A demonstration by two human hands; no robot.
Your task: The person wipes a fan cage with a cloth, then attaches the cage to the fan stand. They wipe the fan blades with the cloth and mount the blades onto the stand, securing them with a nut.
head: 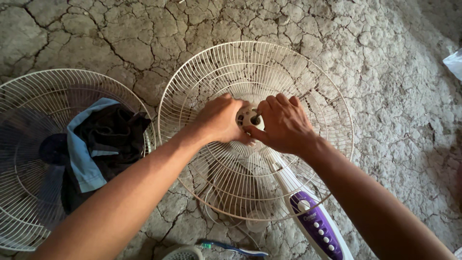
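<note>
A white wire fan guard point(308, 91) lies over a fan on cracked dry ground. At its centre sits a round cream motor hub point(247, 117) with a dark shaft stub. My left hand point(219, 119) cups the hub from the left, fingers curled against it. My right hand point(284, 123) grips the hub from the right, with thumb and fingertips at the shaft. Below the guard, the fan's white stem and purple control panel point(317, 226) with white buttons run toward the lower right.
A second white fan guard point(29, 96) with a dark blade lies at the left, holding a black and light-blue cloth point(101, 139). A toothbrush point(231, 248) and a small round white grille point(183, 253) lie at the bottom. White plastic point(455, 62) shows at the right edge.
</note>
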